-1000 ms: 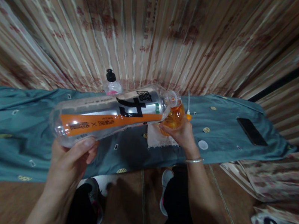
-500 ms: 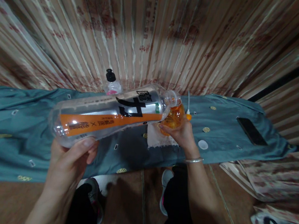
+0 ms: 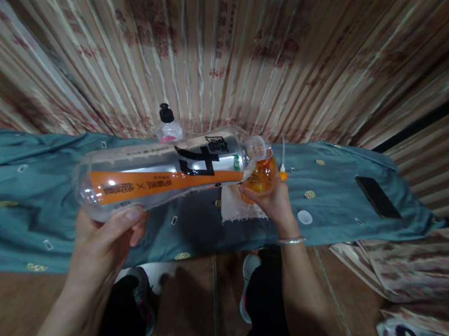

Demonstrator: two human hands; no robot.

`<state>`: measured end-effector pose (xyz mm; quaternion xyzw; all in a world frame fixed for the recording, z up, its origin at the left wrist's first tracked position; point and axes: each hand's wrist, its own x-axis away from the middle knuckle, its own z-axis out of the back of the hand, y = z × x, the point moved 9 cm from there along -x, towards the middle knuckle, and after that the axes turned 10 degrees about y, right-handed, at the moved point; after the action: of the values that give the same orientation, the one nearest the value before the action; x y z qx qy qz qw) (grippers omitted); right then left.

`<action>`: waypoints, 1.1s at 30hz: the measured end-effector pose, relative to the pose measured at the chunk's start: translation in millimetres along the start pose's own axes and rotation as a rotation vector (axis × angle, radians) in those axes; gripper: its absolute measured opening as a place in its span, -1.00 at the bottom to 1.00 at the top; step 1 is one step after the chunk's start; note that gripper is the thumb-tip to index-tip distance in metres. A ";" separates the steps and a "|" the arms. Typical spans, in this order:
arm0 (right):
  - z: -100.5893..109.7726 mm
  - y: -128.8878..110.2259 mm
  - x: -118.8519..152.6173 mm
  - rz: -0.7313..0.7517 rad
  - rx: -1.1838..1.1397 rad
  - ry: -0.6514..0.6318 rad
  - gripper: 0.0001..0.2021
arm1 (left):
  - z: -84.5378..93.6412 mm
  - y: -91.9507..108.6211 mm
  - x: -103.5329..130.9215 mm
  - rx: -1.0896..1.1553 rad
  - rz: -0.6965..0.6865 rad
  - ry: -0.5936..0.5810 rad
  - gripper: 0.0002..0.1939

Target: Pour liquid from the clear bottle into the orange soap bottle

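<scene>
A large clear bottle with an orange and silver label lies nearly level in the air, its neck pointing right. My left hand grips its base from below, the thumb on the near side. The bottle's mouth is at the top of a small orange see-through bottle. Wrapped round that orange bottle is my right hand, a bangle at its wrist. Beneath the orange bottle lies a pale cloth. Whether liquid flows between the two bottles cannot be made out.
The narrow table has a teal cloth. On it are a black-capped bottle at the back, an orange pump top with a tube, a white round lid and a black phone. A striped curtain hangs behind.
</scene>
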<state>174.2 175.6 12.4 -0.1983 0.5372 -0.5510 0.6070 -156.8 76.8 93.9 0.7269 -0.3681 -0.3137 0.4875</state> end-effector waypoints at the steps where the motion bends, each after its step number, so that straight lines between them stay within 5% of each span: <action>1: 0.8 0.3 -0.1 -0.023 -0.006 0.009 0.08 | -0.2 0.2 0.0 0.001 0.004 0.008 -0.73; 33: 2.6 0.2 0.0 -0.056 -0.026 0.058 0.00 | 7.1 -7.1 -0.8 -0.006 0.000 -0.106 -0.67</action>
<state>176.5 174.7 13.0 -0.2053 0.5561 -0.5662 0.5727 -161.4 75.9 85.0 0.7078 -0.3922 -0.3529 0.4697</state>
